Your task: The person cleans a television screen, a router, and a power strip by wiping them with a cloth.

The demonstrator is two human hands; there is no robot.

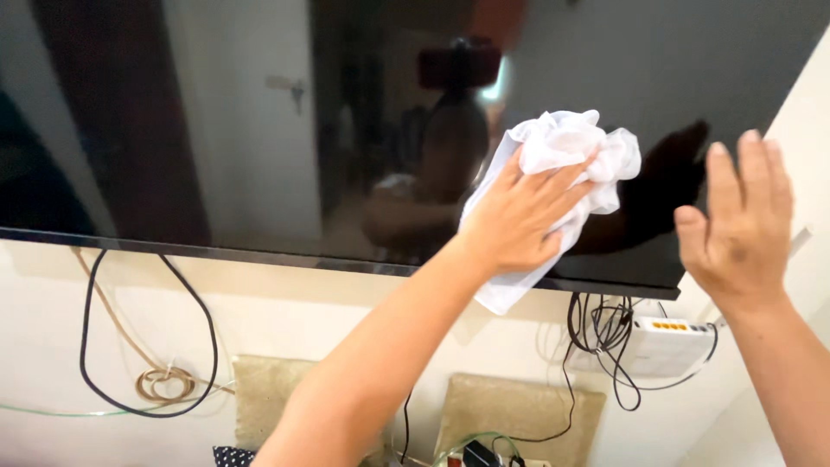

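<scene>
Left hand [519,216] presses crumpled white cloth [566,151], trailing down-left, against screen [259,130]; right hand [739,225] open, empty.

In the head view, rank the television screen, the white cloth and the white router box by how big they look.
1. Television screen, by far the largest, running past the frame edges.
2. White cloth, bunched under the left hand.
3. White router box, smallest, though cables cover part of it.
</scene>
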